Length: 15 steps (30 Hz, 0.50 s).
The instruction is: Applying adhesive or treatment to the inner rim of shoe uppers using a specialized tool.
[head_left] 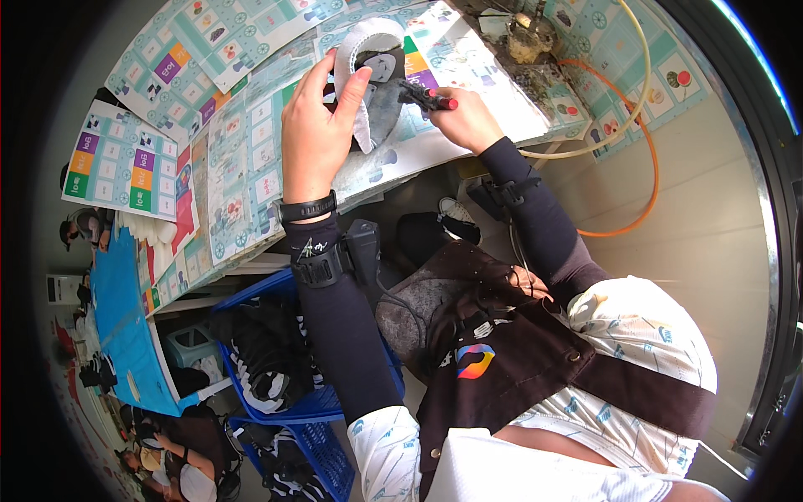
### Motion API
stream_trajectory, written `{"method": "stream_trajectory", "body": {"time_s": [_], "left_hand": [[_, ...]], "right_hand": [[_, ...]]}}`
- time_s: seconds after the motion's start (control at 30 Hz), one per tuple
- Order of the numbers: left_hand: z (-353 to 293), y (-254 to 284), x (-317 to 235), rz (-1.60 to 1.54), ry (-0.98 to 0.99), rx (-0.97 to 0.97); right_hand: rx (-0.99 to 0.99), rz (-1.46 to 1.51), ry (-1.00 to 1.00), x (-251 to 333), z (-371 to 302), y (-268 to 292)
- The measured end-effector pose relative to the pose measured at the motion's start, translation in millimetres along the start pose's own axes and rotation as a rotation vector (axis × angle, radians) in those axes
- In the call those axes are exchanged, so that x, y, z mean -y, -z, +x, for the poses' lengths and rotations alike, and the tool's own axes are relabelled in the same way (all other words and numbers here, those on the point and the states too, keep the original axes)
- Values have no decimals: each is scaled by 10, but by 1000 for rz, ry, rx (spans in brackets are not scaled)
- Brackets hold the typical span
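Over the work table, my left hand [322, 125] grips a shoe sole [360, 46] by its side, thumb over the edge. The sole has a raised white rim around a grey inside and is held tilted. In my right hand [468, 121] is a dark brush [416, 94] with a red handle end, fingers closed round it. Its dark, clumped bristles point left and sit at the sole's right edge; whether they touch it I cannot tell.
Printed sheets cover the table [242, 167]. A grimy pot [531, 38] stands at the back right, near yellow and orange hoses [655, 180]. Blue crates [314, 456] with dark shoe parts stand below left. Other people [188, 460] sit at the far left.
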<state>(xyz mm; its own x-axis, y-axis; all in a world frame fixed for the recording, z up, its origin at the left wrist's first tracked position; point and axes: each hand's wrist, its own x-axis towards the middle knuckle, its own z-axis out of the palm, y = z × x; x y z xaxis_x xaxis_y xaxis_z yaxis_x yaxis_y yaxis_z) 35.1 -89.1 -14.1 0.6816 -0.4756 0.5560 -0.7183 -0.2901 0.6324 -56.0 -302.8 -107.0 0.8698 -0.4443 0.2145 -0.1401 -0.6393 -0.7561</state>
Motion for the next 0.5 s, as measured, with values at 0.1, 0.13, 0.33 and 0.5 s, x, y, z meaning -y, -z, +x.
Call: {"method": "stream_trajectory", "body": {"time_s": [0.1, 0.13, 0.33, 0.5], "left_hand": [[-2, 3, 7, 8, -7, -5], [-5, 6, -4, 7, -8, -6], [-25, 11, -14, -10, -3, -14], [-35, 1, 42, 25, -57, -42]], "right_hand": [[-18, 17, 13, 12, 1, -25], [7, 27, 16, 29, -7, -16], [-36, -8, 25, 61, 2, -13], [6, -3, 21, 41, 22, -20]]}}
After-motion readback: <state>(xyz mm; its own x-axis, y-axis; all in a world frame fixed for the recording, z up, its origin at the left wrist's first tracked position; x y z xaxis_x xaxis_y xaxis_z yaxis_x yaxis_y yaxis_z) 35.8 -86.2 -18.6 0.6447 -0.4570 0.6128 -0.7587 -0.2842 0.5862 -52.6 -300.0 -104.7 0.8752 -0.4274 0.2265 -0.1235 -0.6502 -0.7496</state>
